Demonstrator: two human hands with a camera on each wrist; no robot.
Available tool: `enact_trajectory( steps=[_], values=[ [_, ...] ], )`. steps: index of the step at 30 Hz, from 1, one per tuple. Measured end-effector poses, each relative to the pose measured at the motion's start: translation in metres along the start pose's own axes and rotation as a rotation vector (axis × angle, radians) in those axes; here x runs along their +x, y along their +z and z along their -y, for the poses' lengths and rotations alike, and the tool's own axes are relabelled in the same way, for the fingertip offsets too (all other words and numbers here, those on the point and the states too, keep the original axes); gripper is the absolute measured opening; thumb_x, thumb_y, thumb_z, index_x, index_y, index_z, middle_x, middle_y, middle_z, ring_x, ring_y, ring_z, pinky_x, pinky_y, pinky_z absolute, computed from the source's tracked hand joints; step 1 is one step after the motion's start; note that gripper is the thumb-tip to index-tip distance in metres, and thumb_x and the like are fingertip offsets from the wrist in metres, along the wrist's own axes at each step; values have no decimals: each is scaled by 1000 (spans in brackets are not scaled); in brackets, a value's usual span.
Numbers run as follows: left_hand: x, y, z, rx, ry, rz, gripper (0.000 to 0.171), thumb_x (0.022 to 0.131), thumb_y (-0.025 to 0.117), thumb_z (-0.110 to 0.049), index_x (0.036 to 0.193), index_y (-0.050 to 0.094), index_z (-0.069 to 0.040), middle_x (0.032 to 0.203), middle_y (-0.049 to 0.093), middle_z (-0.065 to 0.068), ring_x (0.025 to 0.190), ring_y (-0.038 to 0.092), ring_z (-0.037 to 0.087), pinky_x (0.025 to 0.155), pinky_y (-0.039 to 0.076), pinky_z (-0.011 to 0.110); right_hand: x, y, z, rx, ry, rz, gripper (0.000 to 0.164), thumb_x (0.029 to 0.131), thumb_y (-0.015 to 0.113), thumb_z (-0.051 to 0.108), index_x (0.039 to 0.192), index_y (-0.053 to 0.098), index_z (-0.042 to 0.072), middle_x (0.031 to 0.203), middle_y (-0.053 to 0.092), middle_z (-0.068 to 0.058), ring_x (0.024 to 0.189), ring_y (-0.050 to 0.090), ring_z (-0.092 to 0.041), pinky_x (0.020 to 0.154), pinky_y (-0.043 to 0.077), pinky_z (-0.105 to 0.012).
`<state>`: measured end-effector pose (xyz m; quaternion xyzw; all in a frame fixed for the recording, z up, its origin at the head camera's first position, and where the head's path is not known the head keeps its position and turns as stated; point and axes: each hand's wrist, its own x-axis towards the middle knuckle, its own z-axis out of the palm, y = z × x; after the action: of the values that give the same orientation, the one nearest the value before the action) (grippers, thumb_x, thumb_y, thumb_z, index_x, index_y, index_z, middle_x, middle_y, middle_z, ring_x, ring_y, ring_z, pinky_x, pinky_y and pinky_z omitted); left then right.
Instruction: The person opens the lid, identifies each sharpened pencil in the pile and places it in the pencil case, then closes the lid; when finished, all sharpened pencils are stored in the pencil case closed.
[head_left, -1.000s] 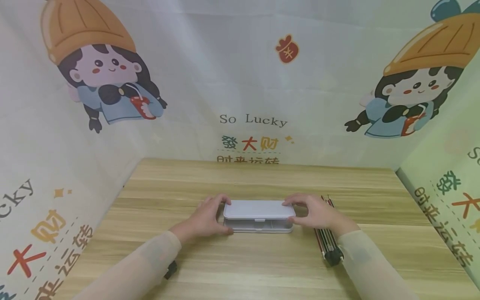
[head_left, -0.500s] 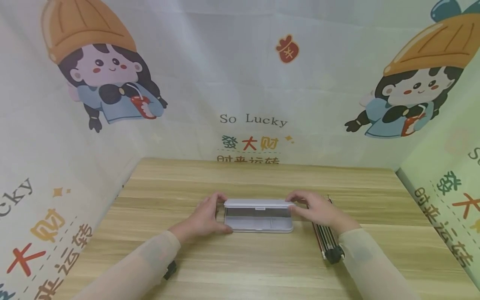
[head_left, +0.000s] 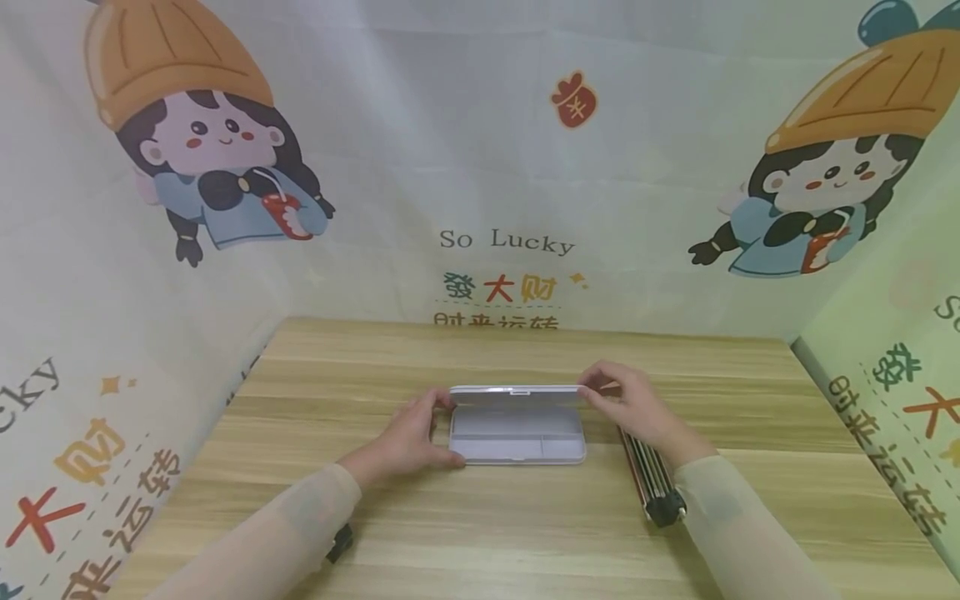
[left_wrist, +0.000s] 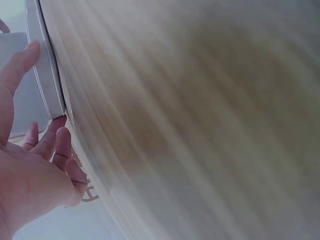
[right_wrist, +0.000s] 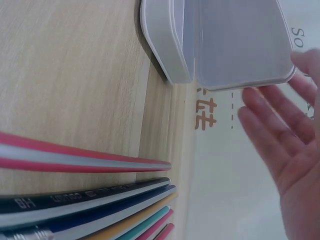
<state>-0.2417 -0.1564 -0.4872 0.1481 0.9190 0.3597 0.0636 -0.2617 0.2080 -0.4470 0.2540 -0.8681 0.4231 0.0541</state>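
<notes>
A white pencil case (head_left: pixel 495 448) lies on the wooden table with its lid (head_left: pixel 547 398) raised and hinged at the back. The bare tray inside has a divider toward its right side. At the left end, my left hand (head_left: pixel 405 437) holds the tray, thumb at the front corner and fingers round the back. My right hand (head_left: pixel 636 410) pinches the lid's right corner; in the right wrist view the thumb is on the lid's edge (right_wrist: pixel 292 70) with fingers behind it. Several pencils (head_left: pixel 647 471) lie side by side just right of the case, partly under my right forearm.
The wooden table (head_left: pixel 480 533) meets a printed cloth backdrop (head_left: pixel 420 167) behind and at both sides. A small black object (head_left: pixel 340 542) shows beside the left sleeve, and another black object (head_left: pixel 666 507) beside the right sleeve, over the pencils' near ends.
My right hand has lifted the lid up and back from nearly closed, exposing the tray. My left hand has stayed on the case's left end. The pencils have not moved.
</notes>
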Motion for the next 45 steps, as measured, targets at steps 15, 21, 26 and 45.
enact_trajectory(
  steps=[15, 21, 26, 45],
  values=[
    [-3, -1, 3, 19, 13, 9, 85, 65, 97, -36, 134, 53, -15, 110, 61, 2, 100, 52, 20, 100, 43, 50, 8, 5, -8, -101, -212, -189, 18, 92, 71, -6, 102, 77, 8, 104, 76, -6, 96, 72, -24, 81, 65, -32],
    [-2, -4, 2, 7, 10, 12, 88, 67, 96, -36, 140, 52, -14, 133, 62, 6, 119, 55, 29, 115, 37, 59, 15, 6, -8, -102, -253, -213, 20, 86, 76, -7, 103, 77, 4, 105, 76, -9, 98, 71, -26, 84, 64, -39],
    [-2, -6, 2, -4, 2, 20, 91, 68, 96, -36, 145, 52, -15, 148, 57, 9, 139, 47, 37, 123, 28, 63, 20, 5, -8, -115, -173, -171, 29, 87, 78, -2, 115, 75, 5, 116, 75, -13, 109, 70, -31, 92, 61, -48],
    [-1, -7, -4, -2, 50, 86, 87, 71, 95, -33, 145, 53, -12, 151, 54, 16, 141, 47, 40, 122, 33, 60, 29, 6, -18, -81, 49, -33, 57, 86, 77, -1, 140, 61, 6, 140, 63, -19, 127, 60, -39, 106, 53, -56]
  ],
)
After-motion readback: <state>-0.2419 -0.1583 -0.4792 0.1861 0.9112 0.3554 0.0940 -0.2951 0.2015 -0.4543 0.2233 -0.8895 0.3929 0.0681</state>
